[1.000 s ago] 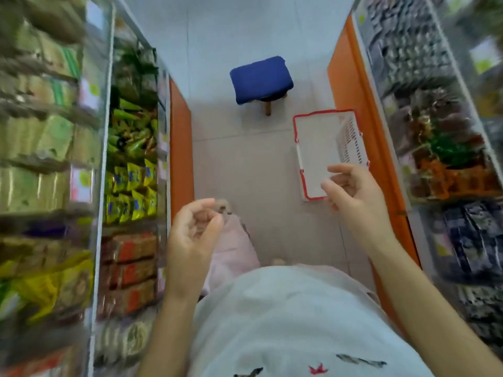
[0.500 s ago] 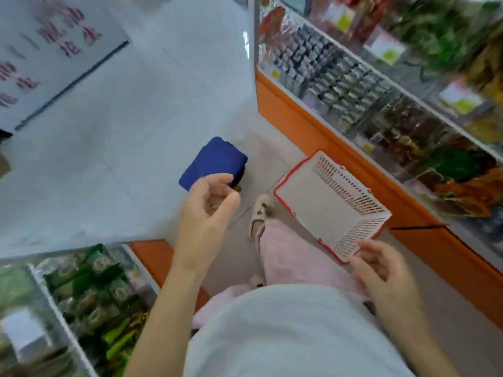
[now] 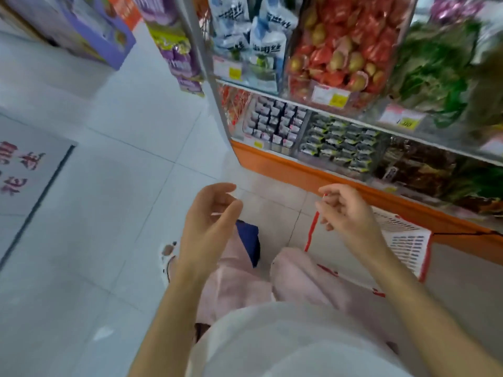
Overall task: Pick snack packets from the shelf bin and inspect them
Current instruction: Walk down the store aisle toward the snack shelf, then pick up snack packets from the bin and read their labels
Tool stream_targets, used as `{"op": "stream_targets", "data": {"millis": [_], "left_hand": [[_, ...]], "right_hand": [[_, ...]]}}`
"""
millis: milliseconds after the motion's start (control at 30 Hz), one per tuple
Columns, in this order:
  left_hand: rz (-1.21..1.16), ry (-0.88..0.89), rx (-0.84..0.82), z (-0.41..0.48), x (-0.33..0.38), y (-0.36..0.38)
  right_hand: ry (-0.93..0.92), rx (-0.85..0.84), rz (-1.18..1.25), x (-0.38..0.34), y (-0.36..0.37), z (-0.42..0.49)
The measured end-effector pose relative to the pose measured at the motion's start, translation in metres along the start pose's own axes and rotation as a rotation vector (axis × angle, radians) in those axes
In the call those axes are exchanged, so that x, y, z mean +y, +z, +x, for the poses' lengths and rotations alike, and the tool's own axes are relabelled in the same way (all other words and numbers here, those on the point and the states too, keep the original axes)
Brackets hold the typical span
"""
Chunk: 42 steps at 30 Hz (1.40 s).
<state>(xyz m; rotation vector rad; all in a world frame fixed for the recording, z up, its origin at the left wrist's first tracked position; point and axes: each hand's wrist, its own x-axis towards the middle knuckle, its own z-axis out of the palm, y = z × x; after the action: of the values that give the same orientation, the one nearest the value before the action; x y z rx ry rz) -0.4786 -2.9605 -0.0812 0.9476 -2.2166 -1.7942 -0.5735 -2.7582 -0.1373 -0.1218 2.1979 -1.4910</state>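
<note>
1. Floor (image 3: pixel 109 227): pale tiles, filling the left half of the view. A grey mat (image 3: pixel 30 170) with red characters lies at the left edge.

2. Shelf (image 3: pixel 299 103): stands along the right side on an orange base (image 3: pixel 285 170) and runs from upper centre to the right edge. Its tiers carry clear bins with price labels on the front.

3. Packets, all in the shelf bins, well apart from both hands:
- Upper tier: white-and-blue bags (image 3: pixel 261 42), red packets (image 3: pixel 340 50) and green packets (image 3: pixel 435 69), side by side from left to right.
- Lower tier: small dark packets (image 3: pixel 275 123), grey-and-black packets (image 3: pixel 340 148) and brown packets (image 3: pixel 413 170), blurred towards the right.

4. Purple box (image 3: pixel 81 31): on the floor at upper left, beyond the shelf end.

5. Basket (image 3: pixel 408 240): white with a red rim, on the floor just beside the orange base. The right forearm and the right leg, in pink, cover part of it.

6. Stool (image 3: pixel 249 240): blue top, on the floor between the legs, partly covered by the left hand and a pink trouser leg.

7. Left hand (image 3: pixel 209 224): raised in front of the body, palm turned inward, fingers loosely curled, gripping nothing.

8. Right hand (image 3: pixel 345 210): level with the left hand and apart from it, above the basket rim in this view, fingers loosely curled, gripping nothing.
</note>
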Motion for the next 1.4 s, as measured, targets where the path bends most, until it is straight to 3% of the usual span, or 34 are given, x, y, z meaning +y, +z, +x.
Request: {"op": "stream_targets", "data": {"millis": [233,433,533,633,800,1100,1200,1300,1400], "left_hand": [[0.235,0.218,-0.253,0.218,-0.067,-0.006],[0.601,0.580,-0.358,0.375,-0.172,0.037],[0.728,0.780,-0.342,0.423,-0.217,0.062],[0.753,0.935,-0.302,0.449,-0.247,0.077],[0.730,1.144,-0.267,0.469,-0.266,0.082],[0.732,1.208,-0.389,0.472,-0.254,0.066],[0.704,1.194,-0.420,0.471,-0.255,0.059],[0.615,1.157,-0.427,0.466,-0.256,0.054],[0.511,1.130,-0.409,0.464,-0.255,0.056]], "right_hand": [[0.059,0.170,0.004,0.046,0.103,0.156],[-0.201,0.333,-0.171,0.108,0.170,0.291],[-0.424,0.440,-0.306,0.137,0.181,0.335],[-0.589,0.529,-0.460,0.157,0.190,0.364],[-0.689,0.658,-0.695,0.171,0.203,0.389],[-0.610,0.546,-1.006,0.151,0.218,0.401],[-0.580,0.519,-1.004,0.147,0.223,0.404],[-0.596,0.522,-0.855,0.140,0.225,0.403],[-0.676,0.560,-0.439,0.132,0.219,0.387]]}}
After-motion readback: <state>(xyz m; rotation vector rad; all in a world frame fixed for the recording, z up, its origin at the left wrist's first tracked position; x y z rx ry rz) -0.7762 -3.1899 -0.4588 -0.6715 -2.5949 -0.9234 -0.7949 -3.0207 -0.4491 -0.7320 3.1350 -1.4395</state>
